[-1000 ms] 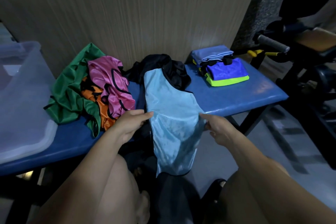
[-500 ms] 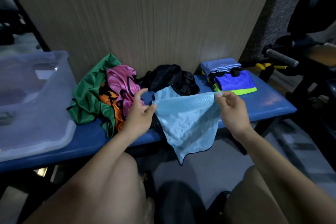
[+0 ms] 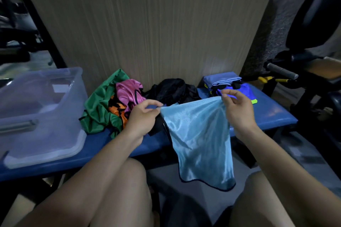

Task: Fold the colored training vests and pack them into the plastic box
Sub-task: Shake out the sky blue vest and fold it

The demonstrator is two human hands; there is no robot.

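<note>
1. light blue vest (image 3: 199, 134): held up over the front edge of the counter (image 3: 273, 116), its lower part hanging free; folding appears only begun.
2. left hand (image 3: 142, 118) pinches the top edge at 9 o'clock of the vest; right hand (image 3: 238, 110) pinches the opposite corner at 2 o'clock.
3. folded stack (image 3: 225, 83), 1 o'clock on the counter: done but not yet packed.
4. unfolded heap (image 3: 112, 105) of green, pink and orange vests, plus a black vest (image 3: 173, 90), at 11 o'clock: still to fold.
5. plastic box (image 3: 36, 116), 9 o'clock: no vests visible inside.
</note>
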